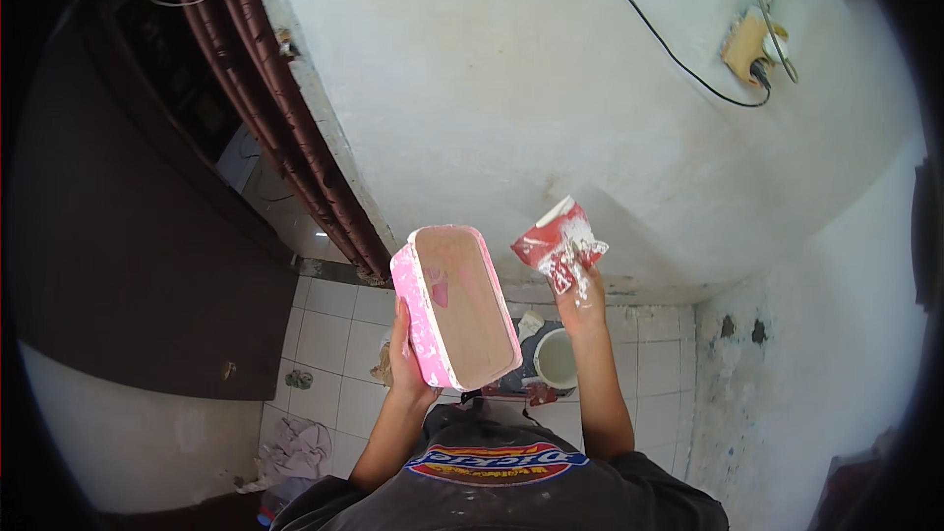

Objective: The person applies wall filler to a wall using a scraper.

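My left hand (407, 359) grips a pink rectangular plastic container (462, 315) by its side; its tan-coated inside faces up, and white smears mark its rim and outside. To the right of it, my right hand (580, 300) is closed on a red putty scraper (546, 236), caked with white paste that also covers some of my fingers. The scraper is held apart from the container, in front of a pale wall (492, 88).
A white bucket (557, 359) stands below on the tiled floor (324, 315), with a rag (295, 447) at left. A maroon curtain (265, 88) and dark door panel (138, 236) are on the left. Cables hang from a socket block (747, 44) at upper right.
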Tool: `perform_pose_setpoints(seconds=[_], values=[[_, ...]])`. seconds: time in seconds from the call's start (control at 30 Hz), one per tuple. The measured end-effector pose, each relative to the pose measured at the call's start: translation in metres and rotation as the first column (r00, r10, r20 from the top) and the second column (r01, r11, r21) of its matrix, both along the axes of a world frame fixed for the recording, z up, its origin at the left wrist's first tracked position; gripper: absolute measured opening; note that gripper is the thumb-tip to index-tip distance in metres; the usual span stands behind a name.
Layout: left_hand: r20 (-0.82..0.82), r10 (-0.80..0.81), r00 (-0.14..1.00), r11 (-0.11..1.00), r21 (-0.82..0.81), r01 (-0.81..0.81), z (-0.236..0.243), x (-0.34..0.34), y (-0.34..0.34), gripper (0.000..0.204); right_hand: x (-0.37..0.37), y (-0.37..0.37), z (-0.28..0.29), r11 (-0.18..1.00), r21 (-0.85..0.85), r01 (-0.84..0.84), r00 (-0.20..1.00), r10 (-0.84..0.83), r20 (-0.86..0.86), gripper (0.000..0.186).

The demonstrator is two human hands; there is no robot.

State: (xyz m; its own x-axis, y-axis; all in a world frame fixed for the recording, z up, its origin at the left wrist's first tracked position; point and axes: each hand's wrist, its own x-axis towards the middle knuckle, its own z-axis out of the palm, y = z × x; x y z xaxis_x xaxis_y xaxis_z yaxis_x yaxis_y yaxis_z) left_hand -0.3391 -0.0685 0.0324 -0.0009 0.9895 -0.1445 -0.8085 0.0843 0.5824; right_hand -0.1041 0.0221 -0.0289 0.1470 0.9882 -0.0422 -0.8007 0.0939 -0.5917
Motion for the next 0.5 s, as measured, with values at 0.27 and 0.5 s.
perform_pose_setpoints(seconds=[0.27,0.5], values=[[0.083,0.047,0.995,0.998,-0.032,-0.045,-0.008,0.01,-0.048,0.051,0.0,-0.022,-0.002,0.989,-0.123,-0.086,0.994,0.093,0.055,0.028],[0.129,0.117,0.985,0.993,-0.041,-0.112,-0.013,0.009,-0.077,0.052,-0.001,0.007,0.042,1.0,-0.019,0.008,0.949,-0.001,0.316,0.032]])
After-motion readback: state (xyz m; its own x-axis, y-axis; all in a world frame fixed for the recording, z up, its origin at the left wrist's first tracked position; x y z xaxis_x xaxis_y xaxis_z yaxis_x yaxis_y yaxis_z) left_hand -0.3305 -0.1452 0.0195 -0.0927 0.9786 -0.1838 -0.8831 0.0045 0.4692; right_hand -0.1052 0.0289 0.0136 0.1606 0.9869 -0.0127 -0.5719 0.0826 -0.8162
